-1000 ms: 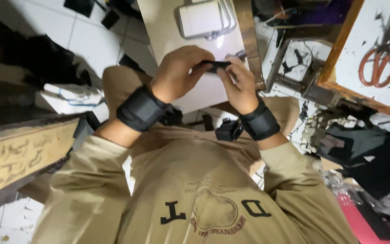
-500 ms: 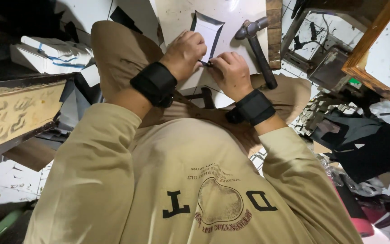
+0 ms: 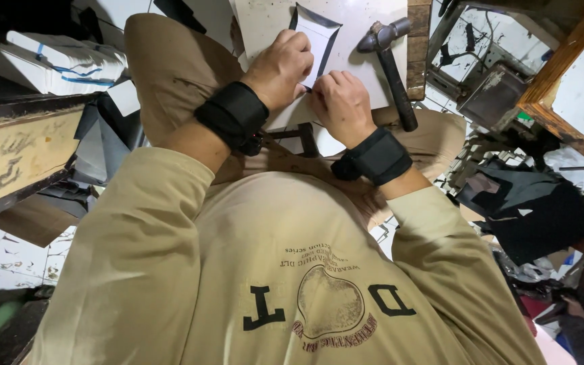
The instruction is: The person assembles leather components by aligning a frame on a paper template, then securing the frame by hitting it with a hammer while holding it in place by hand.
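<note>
From up here I see my left hand [image 3: 280, 67] curled down over the lower edge of a white card with a dark border [image 3: 319, 37], which lies flat on the pale board [image 3: 366, 74] that serves as my bench across my knees. My right hand [image 3: 341, 103] sits just beside it, fingers bunched at the card's lower corner. Both sets of fingers are closed tight, pinching at that edge, though I cannot tell whether anything small is held between them (the knuckles hide the contact).

The risks, as I judge them: the card is thin and its far end is free, so uneven pressure from the two hands could crease it or skew the dark border out of line. The board rests on my lap, not on anything fixed, so a shift of a knee could tilt it. The hammer [image 3: 390, 64] lies on that board just right of the card, handle pointing back toward my right wrist; a nudge from that wrist could roll it onto the card or off the edge toward the clutter on the floor.
</note>
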